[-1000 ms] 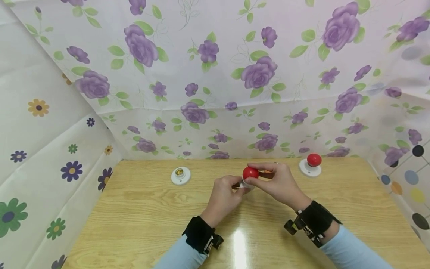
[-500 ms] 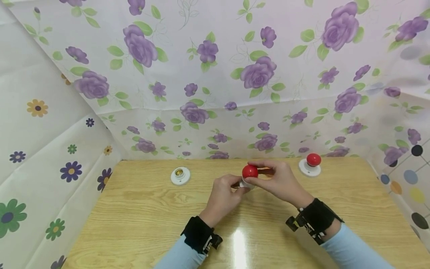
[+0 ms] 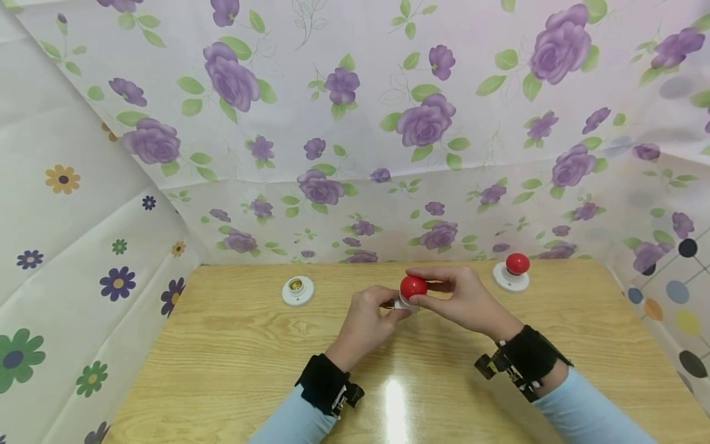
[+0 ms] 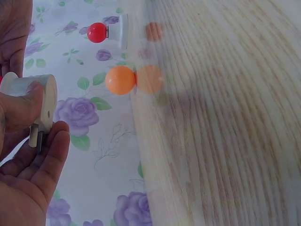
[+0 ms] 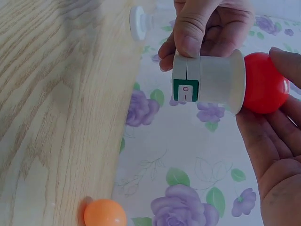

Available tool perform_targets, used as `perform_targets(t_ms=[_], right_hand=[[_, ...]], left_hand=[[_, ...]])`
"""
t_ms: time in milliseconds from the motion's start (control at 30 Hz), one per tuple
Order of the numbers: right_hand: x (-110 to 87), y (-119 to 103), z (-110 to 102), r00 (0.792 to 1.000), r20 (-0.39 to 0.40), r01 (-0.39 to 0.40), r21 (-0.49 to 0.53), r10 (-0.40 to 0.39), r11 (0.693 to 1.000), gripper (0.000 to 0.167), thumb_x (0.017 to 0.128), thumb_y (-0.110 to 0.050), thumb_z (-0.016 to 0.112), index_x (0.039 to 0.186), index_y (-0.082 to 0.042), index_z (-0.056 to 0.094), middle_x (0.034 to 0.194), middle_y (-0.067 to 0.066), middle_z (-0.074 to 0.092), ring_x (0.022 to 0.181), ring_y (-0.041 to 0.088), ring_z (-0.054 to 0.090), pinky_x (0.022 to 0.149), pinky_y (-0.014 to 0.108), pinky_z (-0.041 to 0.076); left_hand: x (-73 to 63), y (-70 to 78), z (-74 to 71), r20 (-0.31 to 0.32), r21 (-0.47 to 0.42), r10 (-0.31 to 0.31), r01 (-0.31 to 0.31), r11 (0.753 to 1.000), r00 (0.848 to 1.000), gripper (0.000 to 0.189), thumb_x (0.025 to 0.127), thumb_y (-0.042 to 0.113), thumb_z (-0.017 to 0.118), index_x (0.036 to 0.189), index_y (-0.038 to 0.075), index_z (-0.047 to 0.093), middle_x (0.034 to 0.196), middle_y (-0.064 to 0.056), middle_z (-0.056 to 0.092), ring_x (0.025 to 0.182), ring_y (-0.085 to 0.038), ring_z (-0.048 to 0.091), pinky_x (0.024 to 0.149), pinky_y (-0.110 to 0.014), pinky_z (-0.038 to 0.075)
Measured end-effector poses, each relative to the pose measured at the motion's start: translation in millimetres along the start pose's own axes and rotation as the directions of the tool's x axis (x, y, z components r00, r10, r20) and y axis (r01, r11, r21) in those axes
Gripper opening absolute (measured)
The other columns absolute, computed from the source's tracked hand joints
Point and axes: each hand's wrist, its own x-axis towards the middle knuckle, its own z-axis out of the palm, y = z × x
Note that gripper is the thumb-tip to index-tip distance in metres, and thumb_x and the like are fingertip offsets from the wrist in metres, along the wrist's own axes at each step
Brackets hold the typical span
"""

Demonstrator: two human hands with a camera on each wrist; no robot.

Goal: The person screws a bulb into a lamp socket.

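My left hand (image 3: 367, 320) grips a white plug-in lamp socket (image 5: 216, 77), thumb on its body. Two metal prongs (image 4: 36, 137) stick out of its base beside my fingers, and a green-framed rocker switch (image 5: 186, 91) shows on its side. At the socket's wide collar sits a red bulb (image 3: 413, 287), its lower end hidden by the collar. Thumb and fingers of my right hand (image 3: 463, 302) pinch this bulb from the right. Both hands hold the pair raised above the wooden table (image 3: 249, 370), near its middle.
A round white lamp holder (image 3: 298, 297) with a brass-coloured inside stands at the back left. Another holder (image 3: 511, 280) at the back right carries a red bulb (image 3: 518, 263). Behind my right hand, an orange ball-shaped thing (image 4: 120, 80) lies by the floral cloth (image 3: 333, 123).
My right wrist has shifted slightly right, with its fingers still on the red bulb. My left forearm has drifted a little left, its grip on the socket unchanged.
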Motion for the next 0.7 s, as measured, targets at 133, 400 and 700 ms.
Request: perform_targets(t_ms=[133,400,700], right_hand=[[-1.5,-8.3,0.1,1.000,-0.019,-0.020,0.007,0.020,1.000,0.040,0.080,-0.022,0.074,0.118,-0.019,0.064,0.122,0.006,0.064,0.107,0.015,0.063,0.085,0.030,0.054],[-2.1,-10.2,3.0,0.998,-0.059,-0.024,0.021,0.025,0.999,0.038,0.078,-0.022,0.076,0.114,-0.016,0.067,0.117,0.005,0.067,0.102,0.019,0.066,0.080,0.027,0.055],[-2.5,-8.8,7.9,0.994,-0.095,-0.044,0.074,0.051,0.996,0.040,0.078,-0.018,0.076,0.115,-0.006,0.066,0.117,0.008,0.066,0.102,0.023,0.066,0.077,0.028,0.055]], left_hand=[[0.1,0.4,0.4,-0.008,0.008,0.008,-0.008,1.000,1.000,0.021,0.081,0.024,0.073,0.101,0.018,0.071,0.095,0.006,0.069,0.087,-0.006,0.065,0.075,-0.022,0.054],[-0.2,1.0,2.4,-0.006,-0.003,0.004,-0.004,1.000,1.000,0.021,0.082,0.024,0.073,0.101,0.017,0.071,0.094,0.006,0.069,0.086,-0.003,0.064,0.074,-0.022,0.054],[-1.7,3.8,4.4,-0.021,0.009,-0.011,0.012,1.000,1.000,0.018,0.083,0.023,0.072,0.099,0.017,0.071,0.090,0.007,0.068,0.083,-0.005,0.064,0.070,-0.016,0.051]])
